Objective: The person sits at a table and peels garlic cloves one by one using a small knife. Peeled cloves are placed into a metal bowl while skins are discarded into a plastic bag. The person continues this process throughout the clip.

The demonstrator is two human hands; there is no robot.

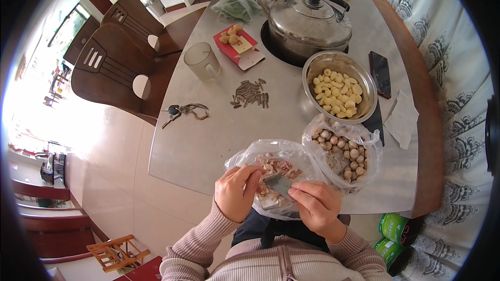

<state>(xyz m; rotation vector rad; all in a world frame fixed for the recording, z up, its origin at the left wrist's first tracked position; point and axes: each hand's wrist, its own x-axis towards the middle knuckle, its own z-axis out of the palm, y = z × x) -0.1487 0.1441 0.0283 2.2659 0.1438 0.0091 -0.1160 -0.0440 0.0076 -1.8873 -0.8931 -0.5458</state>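
Observation:
My right hand [318, 207] pinches a flat grey blade-like piece [278, 184] between thumb and fingers. Thumb and forefinger of my left hand [236, 191] come together by the other end of that piece; whether something small sits between them is hidden. Both hands are over a clear plastic bag [242, 156] at the table's near edge, with papery garlic skins [289, 168] inside. To its right, a second plastic bag [373, 164] stands open, holding many unpeeled round garlic bulbs [353, 154]. Beyond it, a steel bowl [307, 86] contains peeled garlic cloves [338, 93].
A lidded steel pot [310, 23] sits in the table's round recess. Around are a phone [379, 74], tissue [402, 121], mug [202, 62], red box [242, 52] with ginger [231, 35], small dark elongated pieces [250, 94] and keys [174, 114]. Wooden chairs [113, 62] stand left.

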